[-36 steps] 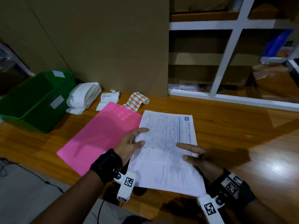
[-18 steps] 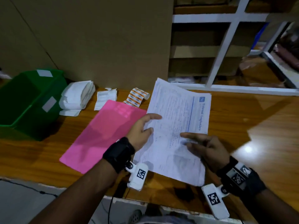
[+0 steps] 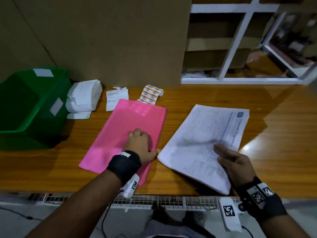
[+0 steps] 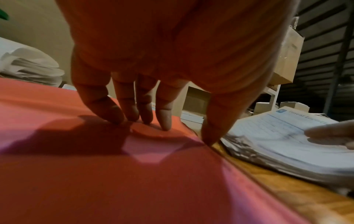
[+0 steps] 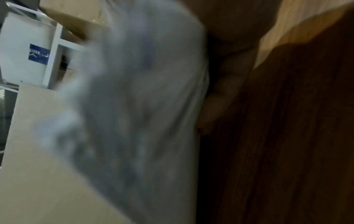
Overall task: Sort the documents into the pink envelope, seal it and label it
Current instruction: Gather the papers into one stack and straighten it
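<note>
The pink envelope (image 3: pixel 127 127) lies flat on the wooden table (image 3: pixel 171 177), left of centre. My left hand (image 3: pixel 143 145) is on its right half, fingers bent with their tips pressing the surface and the thumb at the envelope's right edge. In the left wrist view the envelope (image 4: pixel 95 174) bulges up between fingertips (image 4: pixel 164 121) and thumb, a pinch. To the right, the stack of printed documents (image 3: pixel 202 134) rests on the table. My right hand (image 3: pixel 228 160) holds its near right corner, thumb on top and fingers (image 5: pixel 220 98) underneath. The documents (image 5: pixel 143 91) are blurred in the right wrist view.
A green bin (image 3: pixel 25 109) stands at the far left, with a folded white paper pile (image 3: pixel 84 97) beside it. A small slip (image 3: pixel 116 97) and an orange label strip (image 3: pixel 151 93) lie behind the envelope. A cardboard wall (image 3: pixel 111 40) and white shelving (image 3: pixel 231 48) close the back.
My left hand has let go of the documents and moved left onto the pink envelope. My right hand alone has brought the stack down to the right.
</note>
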